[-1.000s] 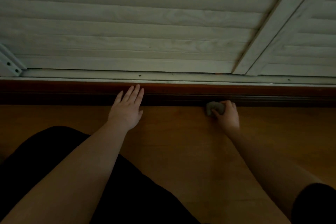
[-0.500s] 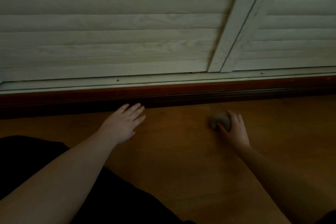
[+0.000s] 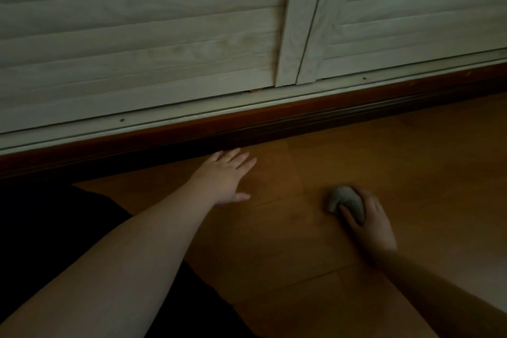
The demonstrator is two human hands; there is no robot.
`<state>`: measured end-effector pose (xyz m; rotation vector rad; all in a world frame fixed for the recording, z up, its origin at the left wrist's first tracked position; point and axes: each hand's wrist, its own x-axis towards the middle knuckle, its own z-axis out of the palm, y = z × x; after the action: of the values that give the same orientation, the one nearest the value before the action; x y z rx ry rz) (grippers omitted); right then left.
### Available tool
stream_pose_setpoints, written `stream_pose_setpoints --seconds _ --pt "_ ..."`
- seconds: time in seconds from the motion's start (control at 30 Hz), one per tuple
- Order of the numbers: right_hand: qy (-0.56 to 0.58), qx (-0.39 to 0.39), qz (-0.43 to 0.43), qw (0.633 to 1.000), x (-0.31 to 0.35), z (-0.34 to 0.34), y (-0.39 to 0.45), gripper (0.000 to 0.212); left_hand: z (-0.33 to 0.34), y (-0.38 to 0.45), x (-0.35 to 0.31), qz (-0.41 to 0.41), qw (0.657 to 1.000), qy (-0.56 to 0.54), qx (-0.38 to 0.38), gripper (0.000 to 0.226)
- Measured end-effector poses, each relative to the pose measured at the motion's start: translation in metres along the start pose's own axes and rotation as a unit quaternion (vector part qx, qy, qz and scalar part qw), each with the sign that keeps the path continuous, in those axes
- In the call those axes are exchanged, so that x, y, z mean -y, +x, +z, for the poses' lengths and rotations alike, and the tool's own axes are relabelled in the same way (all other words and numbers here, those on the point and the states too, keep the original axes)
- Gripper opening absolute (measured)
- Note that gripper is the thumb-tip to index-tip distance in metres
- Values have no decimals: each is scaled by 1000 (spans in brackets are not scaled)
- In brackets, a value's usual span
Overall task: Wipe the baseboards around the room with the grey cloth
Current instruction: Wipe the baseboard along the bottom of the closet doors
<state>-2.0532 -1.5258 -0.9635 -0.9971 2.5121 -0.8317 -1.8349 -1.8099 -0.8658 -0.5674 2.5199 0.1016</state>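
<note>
A dark reddish-brown baseboard (image 3: 315,112) runs slantwise across the view under white louvred doors. My right hand (image 3: 370,219) grips a balled-up grey cloth (image 3: 347,202) on the wooden floor, well away from the baseboard. My left hand (image 3: 225,175) lies flat on the floor with fingers spread, its fingertips just short of the baseboard's foot.
White louvred sliding doors (image 3: 164,35) on a pale track (image 3: 192,110) fill the upper half. An orange-brown wooden floor (image 3: 411,159) stretches to the right. My dark-clothed leg (image 3: 55,228) fills the lower left.
My right hand has drawn the cloth back from the baseboard onto the floor. My left hand has slid off the baseboard to the floor. The view has turned left and tilted.
</note>
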Motion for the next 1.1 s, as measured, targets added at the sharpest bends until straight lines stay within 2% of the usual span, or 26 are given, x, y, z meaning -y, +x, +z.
stream_pose_setpoints --seconds 0.1,0.17,0.33,0.4,0.5,0.6,0.73,0.8,0.93,1.0,1.1 --pt "0 8 -1 1000 -1 2 6 72 18 8 15 -2 997 13 75 103" --pt "2 11 -8 1000 -3 3 7 75 24 17 16 5 996 -2 92 111" --pt "-29 4 -53 998 -10 11 7 71 49 42 -20 -1 990 -125 66 125" --pt "-49 4 -76 996 -18 15 8 70 54 52 -36 -6 989 -136 54 127" --pt "-61 6 -127 990 -22 19 9 72 49 64 -49 -13 990 -123 67 132" --pt "-89 11 -132 987 -27 18 10 69 27 70 -56 3 987 -92 132 140" --pt "-94 14 -146 985 -25 15 14 68 4 81 -49 33 984 -5 175 143" --pt "-92 25 -136 986 -26 16 11 70 -6 87 -46 55 978 38 199 144" --pt "-115 27 -143 983 -29 14 13 69 -27 95 -35 87 965 48 241 137" --pt "-108 16 -163 981 -32 16 12 67 -26 96 -38 74 965 33 250 137" --pt "-90 -10 -199 976 -34 20 17 65 -18 96 -60 5 970 -12 243 137"
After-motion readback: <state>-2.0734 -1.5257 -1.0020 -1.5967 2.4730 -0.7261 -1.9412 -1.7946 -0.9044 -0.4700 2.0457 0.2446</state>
